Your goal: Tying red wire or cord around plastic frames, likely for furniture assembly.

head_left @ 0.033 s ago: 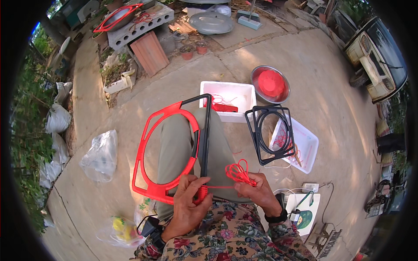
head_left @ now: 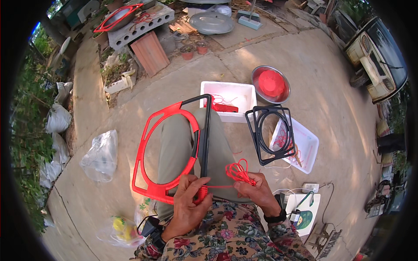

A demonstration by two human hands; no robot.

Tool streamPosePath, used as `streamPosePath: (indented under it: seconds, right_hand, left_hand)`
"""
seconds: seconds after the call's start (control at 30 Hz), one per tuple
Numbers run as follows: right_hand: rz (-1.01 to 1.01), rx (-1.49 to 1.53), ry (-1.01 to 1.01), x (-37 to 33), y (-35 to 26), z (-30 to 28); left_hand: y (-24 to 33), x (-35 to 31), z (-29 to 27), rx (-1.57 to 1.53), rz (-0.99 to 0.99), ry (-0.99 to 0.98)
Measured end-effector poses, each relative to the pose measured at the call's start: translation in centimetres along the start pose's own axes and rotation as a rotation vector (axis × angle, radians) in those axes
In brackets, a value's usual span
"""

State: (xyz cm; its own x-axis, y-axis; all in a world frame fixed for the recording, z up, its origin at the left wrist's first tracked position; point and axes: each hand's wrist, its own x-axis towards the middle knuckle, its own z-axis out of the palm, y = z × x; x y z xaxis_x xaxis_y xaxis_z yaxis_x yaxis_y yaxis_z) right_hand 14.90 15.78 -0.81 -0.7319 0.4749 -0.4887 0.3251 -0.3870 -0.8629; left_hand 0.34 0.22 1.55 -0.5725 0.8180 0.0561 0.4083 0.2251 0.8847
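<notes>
Mostly red-wrapped frame (head_left: 154, 190), right bar (head_left: 206, 139) largely bare black.

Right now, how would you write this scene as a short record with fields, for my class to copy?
Left hand: grips the near corner of the partly red-wrapped frame
Right hand: holds a looped bundle of red cord
Between hands: a straight red strand
Black frame: overlaps the white tray in view
Foam box: white, red material inside
Metal bowl: holds a red object
</notes>
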Motion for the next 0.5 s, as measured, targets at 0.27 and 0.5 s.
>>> streamPosePath:
  seconds: [0.27,0.5]
  right_hand:
    - [-0.32,-0.284,-0.166,1.8,-6.2,1.9]
    - [-0.419,-0.456,0.06,5.5,-6.3,1.0]
  left_hand:
    - [-0.4,0.5,-0.2,-0.002,0.031,0.043]
    - [-0.7,1.7,0.0,-0.381,-0.141,0.321]
